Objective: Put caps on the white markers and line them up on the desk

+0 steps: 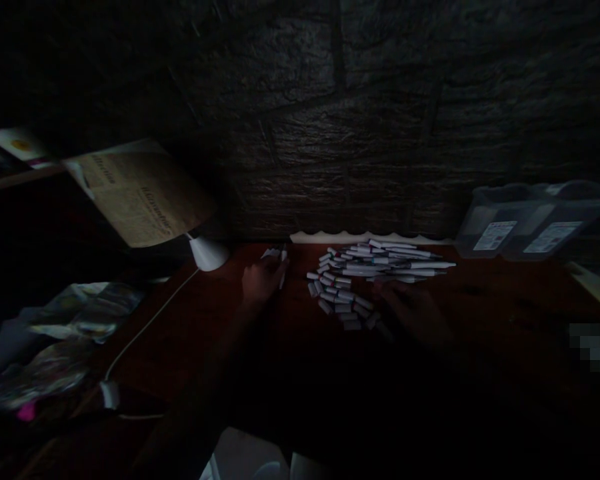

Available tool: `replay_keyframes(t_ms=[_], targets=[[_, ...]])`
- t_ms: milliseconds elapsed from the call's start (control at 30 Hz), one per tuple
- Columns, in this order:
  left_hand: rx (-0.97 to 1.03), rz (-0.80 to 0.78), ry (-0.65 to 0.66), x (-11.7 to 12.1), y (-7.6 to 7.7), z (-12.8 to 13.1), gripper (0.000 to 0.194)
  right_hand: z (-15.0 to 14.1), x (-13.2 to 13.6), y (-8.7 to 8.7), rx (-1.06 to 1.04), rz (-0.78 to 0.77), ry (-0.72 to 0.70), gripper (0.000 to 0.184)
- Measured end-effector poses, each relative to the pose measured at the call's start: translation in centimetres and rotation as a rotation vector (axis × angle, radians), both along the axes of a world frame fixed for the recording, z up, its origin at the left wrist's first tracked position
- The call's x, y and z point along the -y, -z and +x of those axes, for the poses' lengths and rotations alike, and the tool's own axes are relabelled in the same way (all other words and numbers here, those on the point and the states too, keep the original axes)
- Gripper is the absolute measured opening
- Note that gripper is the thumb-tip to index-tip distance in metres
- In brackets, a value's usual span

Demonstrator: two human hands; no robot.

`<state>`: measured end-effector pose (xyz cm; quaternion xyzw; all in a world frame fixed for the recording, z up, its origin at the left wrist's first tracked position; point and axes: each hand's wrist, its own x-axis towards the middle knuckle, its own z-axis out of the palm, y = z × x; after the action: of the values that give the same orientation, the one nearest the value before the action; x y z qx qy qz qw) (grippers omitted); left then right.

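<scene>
**Many White Pens [423, 265] Point Right on a Dim Tabletop [195, 320]**

At left, one lamp [140, 193] leans over the wood. Next, the left hand [260, 279] has its fingers bent nearly together, grasping slim white pieces [283, 280]; the clearest one's long axis runs away from the person, toward the wall. At center lie more than a dozen short white cylinders [345, 309], set at mixed angles and too crowded for an exact count. Beyond them, the overlapping pens stretch sideways, nearly parallel, at least three tapered tips facing right. The right hand [415, 310] sits at their near edge, fingers partly bent; whether they hold anything cannot be told in the dark. At far right stand two clear containers [497, 235], each labeled.
</scene>
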<state>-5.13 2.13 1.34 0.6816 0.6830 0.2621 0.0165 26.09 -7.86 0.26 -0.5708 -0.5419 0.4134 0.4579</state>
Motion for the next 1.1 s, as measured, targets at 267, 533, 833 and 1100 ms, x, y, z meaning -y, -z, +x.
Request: replay_keyframes(t_ms=[267, 533, 833, 1100], targets=[[-0.297, -0.120, -0.154, -0.1, 0.0, 1.0, 0.046, 0.0, 0.1, 0.5, 0.056, 0.025, -0.027, 0.041], [-0.227, -0.145, -0.124, 1.3, -0.6, -0.1, 0.039, -0.1, 0.0, 0.7, 0.030, 0.060, -0.012, 0.040], [-0.282, 0.093, -0.148, 0.1, 0.2, 0.2, 0.042, -0.4, 0.2, 0.8, 0.228, 0.230, 0.017, 0.032], [0.122, -0.052, 0.374, 1.1, 1.7, 6.0, 0.065, -2.1, 0.8, 2.6, 0.783, 0.646, -0.243, 0.068]])
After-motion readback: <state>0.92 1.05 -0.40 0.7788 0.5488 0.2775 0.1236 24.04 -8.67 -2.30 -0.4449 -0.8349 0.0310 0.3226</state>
